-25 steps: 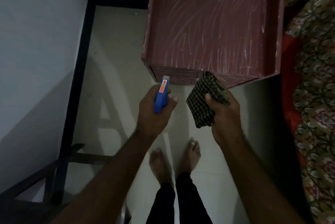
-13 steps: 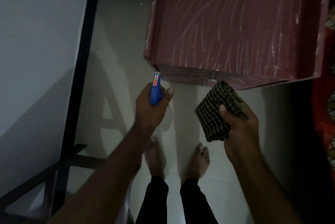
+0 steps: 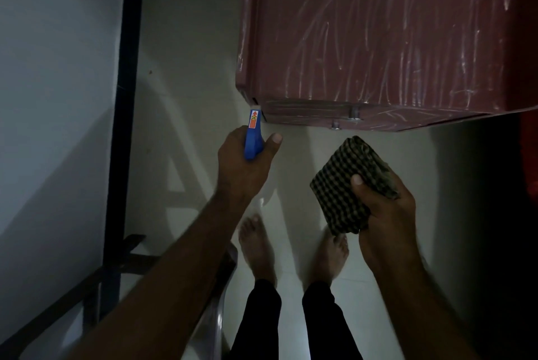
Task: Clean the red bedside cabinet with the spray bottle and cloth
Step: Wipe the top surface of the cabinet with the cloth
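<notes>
Looking down from head height at the red bedside cabinet (image 3: 393, 39), which stands on the floor (image 3: 186, 83) ahead of both hands, its top streaked with pale marks and its drawer knobs (image 3: 353, 112) facing the person. Left hand (image 3: 241, 173) grips the blue head of the spray bottle (image 3: 252, 141), thumb extended alongside; the bottle body is hidden below the hand. Long axis of the sprayer runs forward, nozzle tip close to the cabinet's near left corner, though contact cannot be judged. Right hand (image 3: 387, 211) holds the folded checked cloth (image 3: 346, 185), thumb pressed on top, short of the front edge and apart from it. Key relation: the nozzle aims at the corner rather than over the top, so spraying likely calls for the left hand, the nearer one, to rise and swing rightward above the streaked top, with the cloth to follow
</notes>
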{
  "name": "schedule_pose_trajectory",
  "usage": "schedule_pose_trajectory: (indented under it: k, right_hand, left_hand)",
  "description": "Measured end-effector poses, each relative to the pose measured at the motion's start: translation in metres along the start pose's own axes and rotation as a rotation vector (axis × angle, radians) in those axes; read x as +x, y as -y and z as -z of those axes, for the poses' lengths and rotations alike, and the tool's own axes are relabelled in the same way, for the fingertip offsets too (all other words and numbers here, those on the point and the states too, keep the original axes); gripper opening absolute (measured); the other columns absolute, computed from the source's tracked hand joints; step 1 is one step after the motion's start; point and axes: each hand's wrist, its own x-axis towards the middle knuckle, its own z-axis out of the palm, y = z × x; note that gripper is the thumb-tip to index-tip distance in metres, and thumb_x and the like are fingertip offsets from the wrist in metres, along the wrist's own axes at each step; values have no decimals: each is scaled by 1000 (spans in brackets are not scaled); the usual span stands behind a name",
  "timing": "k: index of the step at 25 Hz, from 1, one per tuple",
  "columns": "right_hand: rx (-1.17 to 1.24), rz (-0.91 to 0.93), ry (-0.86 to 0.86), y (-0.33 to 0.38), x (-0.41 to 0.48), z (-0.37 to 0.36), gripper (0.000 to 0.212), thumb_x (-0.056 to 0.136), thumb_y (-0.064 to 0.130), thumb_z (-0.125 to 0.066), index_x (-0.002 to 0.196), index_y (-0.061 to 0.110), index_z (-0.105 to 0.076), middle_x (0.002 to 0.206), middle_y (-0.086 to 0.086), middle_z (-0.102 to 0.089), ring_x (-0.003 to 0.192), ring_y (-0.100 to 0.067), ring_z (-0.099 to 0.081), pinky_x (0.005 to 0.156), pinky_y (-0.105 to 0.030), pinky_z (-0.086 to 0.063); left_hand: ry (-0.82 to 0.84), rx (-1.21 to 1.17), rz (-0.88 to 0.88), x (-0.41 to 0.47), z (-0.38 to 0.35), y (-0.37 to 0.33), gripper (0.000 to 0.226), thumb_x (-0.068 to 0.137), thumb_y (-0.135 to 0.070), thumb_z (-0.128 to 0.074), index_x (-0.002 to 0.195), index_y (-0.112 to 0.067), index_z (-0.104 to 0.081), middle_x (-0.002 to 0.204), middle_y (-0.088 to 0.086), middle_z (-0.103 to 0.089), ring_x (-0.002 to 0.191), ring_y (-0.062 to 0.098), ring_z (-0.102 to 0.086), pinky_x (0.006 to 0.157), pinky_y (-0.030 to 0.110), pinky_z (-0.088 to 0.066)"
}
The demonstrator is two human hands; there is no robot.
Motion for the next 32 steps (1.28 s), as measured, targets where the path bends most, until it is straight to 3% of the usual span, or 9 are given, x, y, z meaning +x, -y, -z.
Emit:
schedule_pose_trajectory:
  k: [6, 13, 19, 21, 24, 28, 30, 32]
  right_hand:
    - [24, -4, -10, -6, -5, 1, 49, 90, -1, -65, 138, 9, -61, 124, -10, -73, 112, -29, -72, 87, -47, -62]
    - [19, 3, -36, -5, -4, 7, 46, 92, -3, -64, 136, 10, -63, 121, -8, -74, 111, -29, -72, 88, -49, -62]
    - [46, -6, -63, -5, -6, 15, 47, 93, -5, -63, 138, 8, -62, 123, -10, -74, 112, -29, -72, 93, -51, -60]
    - [36, -7, -73, -5, -7, 17, 47, 93, -4, -63, 137, 10, -62, 122, -8, -74, 111, -28, -72, 94, -52, -59]
    - [20, -6, -71, -2, -9, 23, 45, 93, -3, -63, 136, 12, -63, 121, -6, -75, 110, -25, -73, 91, -49, -61]
    - [46, 3, -57, 6, -10, 31, 43, 92, -1, -64, 133, 14, -65, 119, -4, -76, 107, -23, -74, 83, -41, -63]
    - [50, 3, -71, 8, -9, 35, 43, 92, -2, -63, 131, 15, -66, 118, -3, -76, 106, -22, -74, 82, -40, -63]
    - [50, -1, -84, 10, -8, 38, 45, 93, -4, -62, 134, 14, -64, 119, -4, -76, 107, -23, -74, 85, -42, -63]
  left_hand:
    - [86, 11, -41, 4, -2, 1, 35, 89, -36, -77, 96, -4, -62, 91, 18, -64, 85, 39, -65, 82, 57, -56]
    - [114, 148, -103, 2, -16, -2, 40, 89, -41, -75, 84, -5, -59, 80, 15, -62, 75, 32, -61, 80, 51, -54]
    - [154, 184, -204, -7, -28, -13, 37, 89, -44, -75, 94, -9, -63, 86, 5, -61, 80, 23, -60, 74, 29, -51]
    - [155, 191, -208, -9, -35, -18, 37, 89, -43, -75, 90, -9, -61, 84, 6, -60, 77, 23, -58, 73, 28, -49]
    - [166, 228, -239, -11, -46, -24, 40, 90, -43, -74, 80, -8, -55, 77, 4, -53, 68, 17, -49, 67, 28, -44]
    - [163, 241, -242, -15, -54, -32, 39, 90, -44, -74, 90, -8, -61, 85, 6, -61, 74, 18, -55, 68, 13, -41]
    - [172, 227, -247, -17, -58, -37, 39, 89, -45, -75, 94, -8, -62, 87, 7, -62, 77, 20, -58, 70, 13, -43]
    - [196, 223, -273, -19, -63, -43, 40, 89, -45, -75, 94, -7, -62, 87, 7, -62, 78, 22, -59, 73, 23, -49]
